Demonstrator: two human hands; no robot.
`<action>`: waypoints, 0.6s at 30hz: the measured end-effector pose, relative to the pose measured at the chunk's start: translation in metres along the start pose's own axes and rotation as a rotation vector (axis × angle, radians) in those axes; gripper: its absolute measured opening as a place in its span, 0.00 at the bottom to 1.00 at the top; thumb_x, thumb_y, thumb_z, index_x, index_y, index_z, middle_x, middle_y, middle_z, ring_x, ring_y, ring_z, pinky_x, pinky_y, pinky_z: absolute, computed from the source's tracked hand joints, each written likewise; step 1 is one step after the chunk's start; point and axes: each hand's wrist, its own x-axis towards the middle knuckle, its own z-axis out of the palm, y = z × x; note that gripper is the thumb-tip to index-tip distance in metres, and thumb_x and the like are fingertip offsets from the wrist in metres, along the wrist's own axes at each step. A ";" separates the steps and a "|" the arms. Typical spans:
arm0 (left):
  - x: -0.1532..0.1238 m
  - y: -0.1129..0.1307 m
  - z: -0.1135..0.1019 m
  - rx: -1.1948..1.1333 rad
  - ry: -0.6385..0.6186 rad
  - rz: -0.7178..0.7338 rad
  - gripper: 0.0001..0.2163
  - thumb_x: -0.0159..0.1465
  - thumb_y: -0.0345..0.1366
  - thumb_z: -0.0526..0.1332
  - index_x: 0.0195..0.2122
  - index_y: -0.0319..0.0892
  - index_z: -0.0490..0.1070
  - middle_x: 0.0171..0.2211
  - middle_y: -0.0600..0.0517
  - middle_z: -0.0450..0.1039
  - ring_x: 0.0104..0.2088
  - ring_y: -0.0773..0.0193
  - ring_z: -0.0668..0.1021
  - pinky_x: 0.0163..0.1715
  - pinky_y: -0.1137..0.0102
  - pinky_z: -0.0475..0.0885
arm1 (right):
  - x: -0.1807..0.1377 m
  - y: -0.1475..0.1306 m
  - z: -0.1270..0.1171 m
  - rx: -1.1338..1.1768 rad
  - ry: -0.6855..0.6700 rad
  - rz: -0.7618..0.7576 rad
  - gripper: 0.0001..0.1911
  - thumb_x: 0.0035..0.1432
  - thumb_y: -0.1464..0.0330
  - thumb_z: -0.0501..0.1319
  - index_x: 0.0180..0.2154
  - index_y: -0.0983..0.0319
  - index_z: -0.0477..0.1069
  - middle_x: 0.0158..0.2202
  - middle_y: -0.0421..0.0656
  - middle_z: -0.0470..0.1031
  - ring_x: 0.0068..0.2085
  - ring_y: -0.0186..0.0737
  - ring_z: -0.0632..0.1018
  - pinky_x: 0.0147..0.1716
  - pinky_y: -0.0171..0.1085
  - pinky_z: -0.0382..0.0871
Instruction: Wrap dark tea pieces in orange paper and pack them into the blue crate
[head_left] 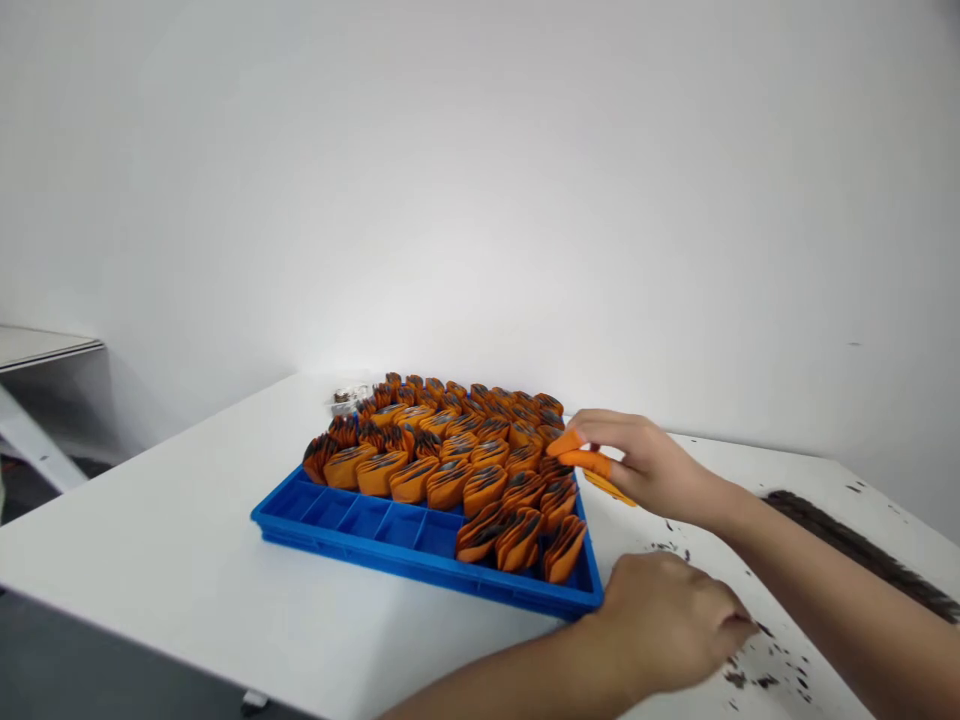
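My right hand (649,465) is at the right rim of a blue compartment tray (337,537), with orange covers on its thumb and a finger. Those fingertips pinch together beside the orange bundles, and whatever lies between them is too small to make out. Just under the hand shows an orange ridged piece (609,488), partly hidden. My left hand (675,620) is closed, knuckles up, beside the tray's near right corner. Its curled fingers hide what they may hold. Folded orange bundles (448,482) with dark strips in them stand upright in rows in the tray.
Several front-left compartments (360,520) show bare blue floors. Dark flakes (765,680) are scattered on the white table (187,520) near my left hand. A pile of dark strips (847,540) lies at the right. A small clear container (349,397) stands behind the tray, near the wall.
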 end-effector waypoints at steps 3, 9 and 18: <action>0.002 -0.006 0.009 -0.044 0.161 0.081 0.13 0.76 0.45 0.63 0.44 0.46 0.85 0.41 0.53 0.89 0.42 0.55 0.88 0.47 0.63 0.81 | -0.058 0.012 -0.027 -0.202 0.267 0.095 0.12 0.77 0.62 0.59 0.49 0.56 0.81 0.42 0.46 0.82 0.43 0.44 0.80 0.41 0.42 0.74; -0.002 -0.007 0.006 -0.239 0.439 0.206 0.11 0.78 0.35 0.58 0.50 0.45 0.81 0.42 0.54 0.89 0.38 0.60 0.88 0.46 0.67 0.82 | -0.179 0.052 -0.041 -0.584 0.730 0.446 0.17 0.79 0.61 0.53 0.46 0.53 0.80 0.43 0.45 0.83 0.48 0.50 0.79 0.46 0.48 0.73; 0.001 0.012 -0.015 0.031 0.757 0.506 0.31 0.68 0.20 0.57 0.72 0.43 0.60 0.54 0.38 0.78 0.58 0.50 0.82 0.48 0.57 0.86 | -0.230 0.073 -0.027 -0.694 0.833 0.458 0.16 0.77 0.66 0.51 0.52 0.57 0.77 0.49 0.49 0.81 0.57 0.57 0.74 0.59 0.60 0.67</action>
